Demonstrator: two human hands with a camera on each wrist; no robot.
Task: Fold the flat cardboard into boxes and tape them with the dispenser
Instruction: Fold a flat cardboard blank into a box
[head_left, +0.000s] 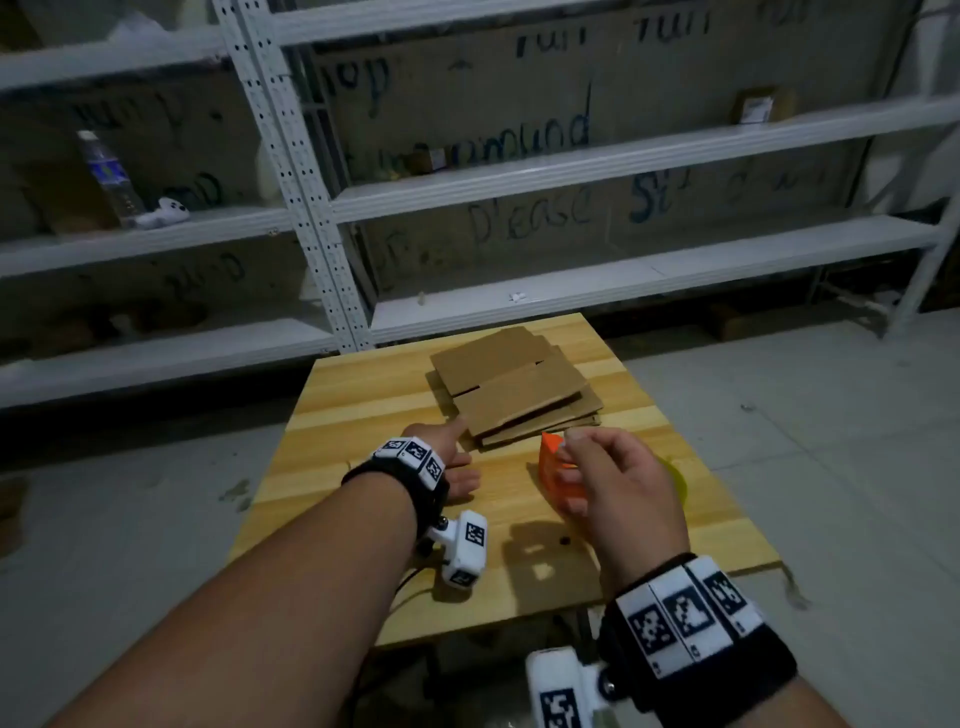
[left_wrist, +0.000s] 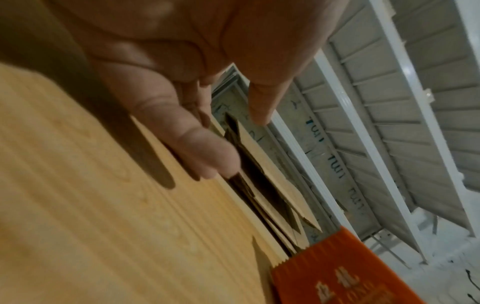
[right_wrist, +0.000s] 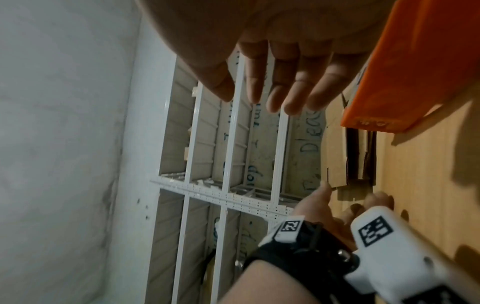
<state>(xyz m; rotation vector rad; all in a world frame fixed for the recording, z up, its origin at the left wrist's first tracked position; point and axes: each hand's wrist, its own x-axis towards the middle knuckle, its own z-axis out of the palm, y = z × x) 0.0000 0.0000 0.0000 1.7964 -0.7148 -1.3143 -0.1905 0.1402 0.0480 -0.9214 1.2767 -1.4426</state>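
A stack of flat cardboard (head_left: 514, 389) (left_wrist: 272, 185) (right_wrist: 335, 156) lies in the far middle of the wooden table (head_left: 363, 415). An orange tape dispenser (head_left: 553, 462) (left_wrist: 350, 273) (right_wrist: 405, 72) stands just in front of the stack's near edge. My left hand (head_left: 457, 457) (left_wrist: 237, 143) lies low on the table with straight fingers reaching the stack's near left corner and the thumb spread above it. My right hand (head_left: 587, 467) (right_wrist: 272, 92) hovers over the dispenser with relaxed fingers and holds nothing.
White metal shelves (head_left: 571, 156) stand right behind the table. A plastic bottle (head_left: 109, 176) stands on a left shelf. A yellow-green object (head_left: 675, 478) lies on the table, partly hidden by my right hand. Grey floor surrounds the table.
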